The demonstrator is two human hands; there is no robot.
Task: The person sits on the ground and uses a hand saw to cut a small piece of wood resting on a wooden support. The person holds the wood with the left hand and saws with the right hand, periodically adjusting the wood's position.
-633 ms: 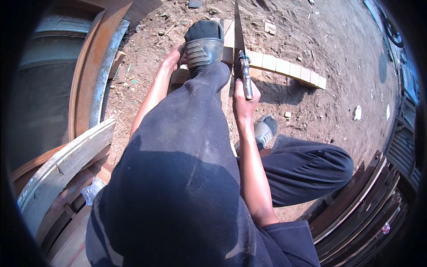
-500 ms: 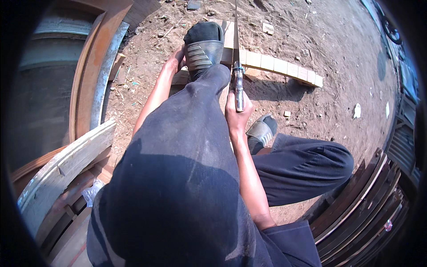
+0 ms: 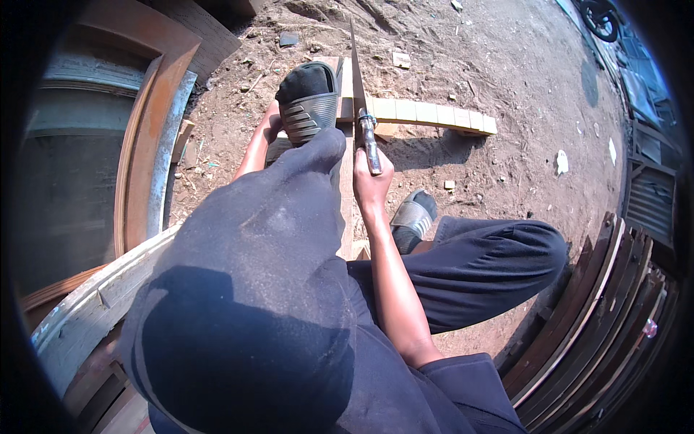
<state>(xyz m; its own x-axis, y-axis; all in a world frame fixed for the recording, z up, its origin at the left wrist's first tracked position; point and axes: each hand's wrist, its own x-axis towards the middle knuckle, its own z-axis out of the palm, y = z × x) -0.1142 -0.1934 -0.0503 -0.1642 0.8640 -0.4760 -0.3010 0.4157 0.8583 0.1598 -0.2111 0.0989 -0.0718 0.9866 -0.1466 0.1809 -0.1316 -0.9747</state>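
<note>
My right hand (image 3: 372, 177) is closed around the handle of a handsaw (image 3: 369, 141). Its long, narrow blade points away from me, crossing a curved piece of wood (image 3: 434, 113) marked with lines across its pale face. The wood lies over a plank beneath it, its free end reaching out to the right. My left foot, in a dark sock and a slide sandal (image 3: 309, 112), rests at the wood's left side. Beside that foot is my left hand (image 3: 272, 119), mostly hidden behind the sandal, so its fingers and anything in them do not show.
Wooden frames (image 3: 137, 152) stand on the left, above a curved, whitish board (image 3: 101, 282). Stacked dark slats (image 3: 585, 325) lie at lower right. My other sandalled foot (image 3: 416, 217) is on the dirt ground, where scraps are scattered. A wheel (image 3: 600, 19) shows at upper right.
The view has shifted, so the wood and feet appear farther left. The saw's tip sits lower in the picture and leans more to the left. My right hand keeps its grip.
</note>
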